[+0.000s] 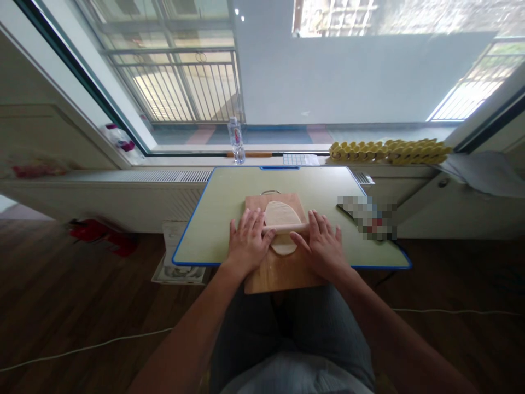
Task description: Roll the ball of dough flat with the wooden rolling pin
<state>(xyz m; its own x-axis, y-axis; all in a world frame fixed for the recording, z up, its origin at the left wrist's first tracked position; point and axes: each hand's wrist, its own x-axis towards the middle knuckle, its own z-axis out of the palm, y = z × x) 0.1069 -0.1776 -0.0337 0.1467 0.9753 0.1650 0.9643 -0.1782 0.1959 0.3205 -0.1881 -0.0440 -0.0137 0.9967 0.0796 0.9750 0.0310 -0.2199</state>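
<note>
A pale wooden rolling pin [286, 229] lies crosswise over a flattened oval sheet of dough [283, 212]. My left hand [249, 239] is on the pin's left end, its fingers reaching past the far side and its thumb on the near side. At the right end, my right hand [325, 243] holds the pin in the same loose way, fingers long and thumb pointing inward. Both palms hide the pin's ends. Beneath the dough is a wooden cutting board [270, 276] with a metal handle at its far edge; its near edge overhangs the table.
The board rests on a pale green table [205, 235] with blue edging. A blurred-out object [369, 219] lies at the table's right. On the windowsill stand a water bottle [236, 141] and a yellow stacked item [389, 152]. A red object [102, 235] and a cable [94, 346] are on the floor.
</note>
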